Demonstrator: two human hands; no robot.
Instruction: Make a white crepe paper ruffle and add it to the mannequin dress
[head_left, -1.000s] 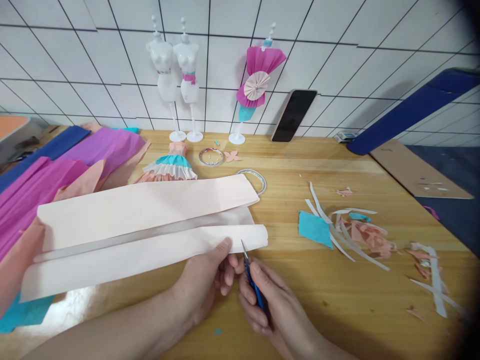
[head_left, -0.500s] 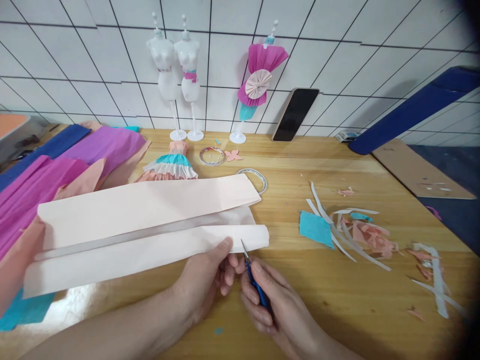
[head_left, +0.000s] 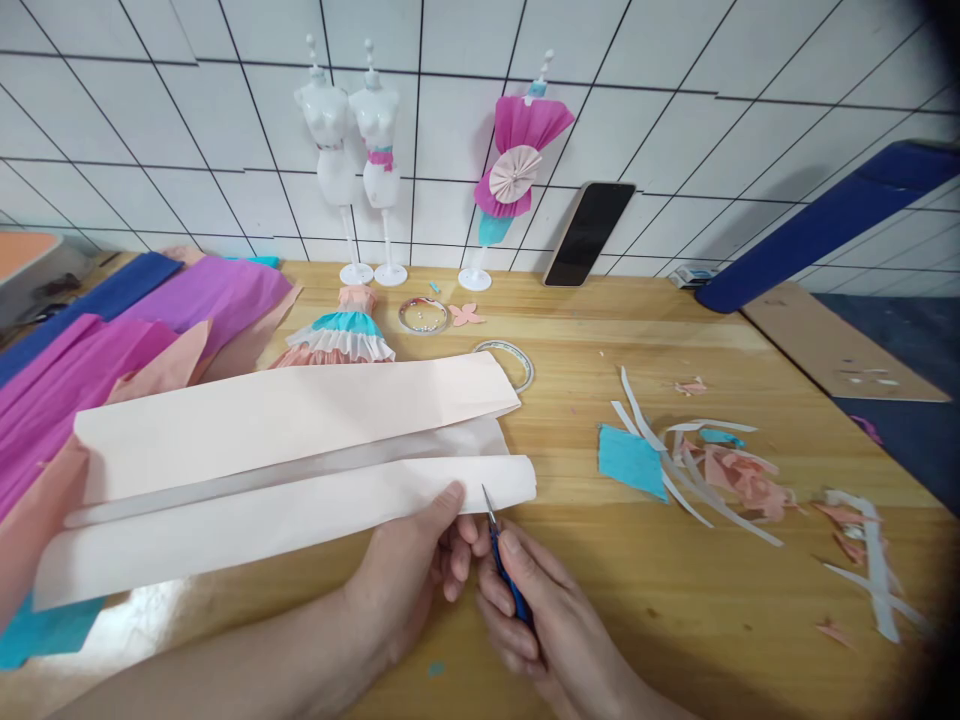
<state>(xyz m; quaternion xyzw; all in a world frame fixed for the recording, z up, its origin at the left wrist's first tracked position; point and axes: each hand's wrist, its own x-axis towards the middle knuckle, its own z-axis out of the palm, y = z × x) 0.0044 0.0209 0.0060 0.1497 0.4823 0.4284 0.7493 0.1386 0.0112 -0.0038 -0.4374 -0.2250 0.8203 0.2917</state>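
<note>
A long pale pink crepe-paper sheet [head_left: 300, 400], its near edge folded over as a white-looking strip [head_left: 247, 535], spans the left and middle of the table. My left hand [head_left: 416, 560] pinches the near edge of that strip close to its right end, thumb on top and fingers underneath. In my right hand [head_left: 536, 600] are small blue-handled scissors [head_left: 502, 560], the fingers wrapped around the handle. One pointed metal blade lies over the strip's near edge, just right of my left thumb; a second blade is not visible.
Behind the paper lie a small ruffled dress [head_left: 341, 335], tape rings [head_left: 510, 352] and a butterfly cutout [head_left: 466, 314]. Mannequins [head_left: 379, 150] and a phone [head_left: 589, 235] stand by the tiled wall. Paper scraps [head_left: 742, 480] are at right, coloured paper sheets [head_left: 112, 350] at left.
The view has tilted slightly, and the strip's left end has shifted a little toward me. Both hands keep nearly the same place, with the scissors at the same edge.
</note>
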